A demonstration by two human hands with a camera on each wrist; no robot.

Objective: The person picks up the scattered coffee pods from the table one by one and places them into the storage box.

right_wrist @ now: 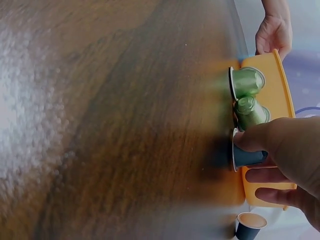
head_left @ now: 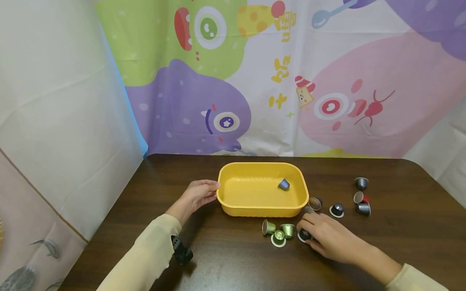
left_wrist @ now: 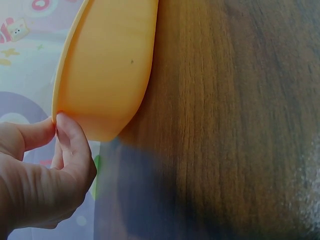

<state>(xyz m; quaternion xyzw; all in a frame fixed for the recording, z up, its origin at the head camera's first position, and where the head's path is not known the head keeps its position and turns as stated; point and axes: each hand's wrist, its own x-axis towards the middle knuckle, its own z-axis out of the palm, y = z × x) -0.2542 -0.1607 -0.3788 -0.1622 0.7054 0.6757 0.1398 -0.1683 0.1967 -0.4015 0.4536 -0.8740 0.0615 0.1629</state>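
While my left grip pinches the left rim of the yellow basin, my right grip holds a dark capsule, rim down on the surface, near the basin's front right corner and just beside three green capsules; a blue capsule lies inside the basin.

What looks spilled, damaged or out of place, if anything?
Nothing I can see is spilled or damaged. The cartoon backdrop looks odd: its pink character is turned sideways, as if hung that way. In the yellow tray, the blue capsule lies tipped over.
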